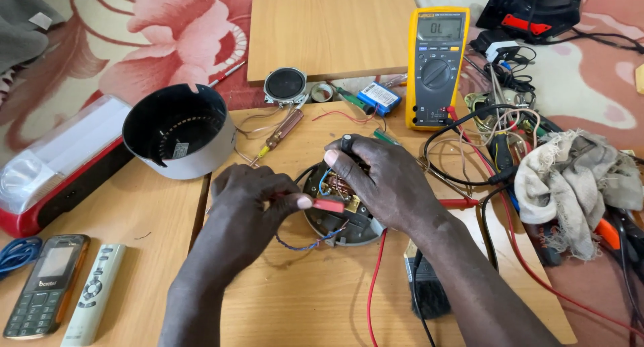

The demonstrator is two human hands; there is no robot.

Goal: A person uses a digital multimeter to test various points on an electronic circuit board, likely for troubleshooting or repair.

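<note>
A round grey device base (349, 227) with exposed copper windings and coloured wires lies on the wooden board (322, 300). My left hand (251, 203) pinches a red test probe (329, 205) and holds its tip at the base's wiring. My right hand (382, 183) grips a black test probe (347, 143), its tip down among the windings. Red and black leads run from the probes to a yellow multimeter (436, 65) standing at the board's far edge.
A black round housing (180, 131) sits at the left, with a small speaker (285, 85), a screwdriver (282, 132) and a blue battery (379, 97) behind. A mobile phone (45, 283) and remote (94, 293) lie front left. Tangled wires, pliers and a dirty rag (577, 179) crowd the right.
</note>
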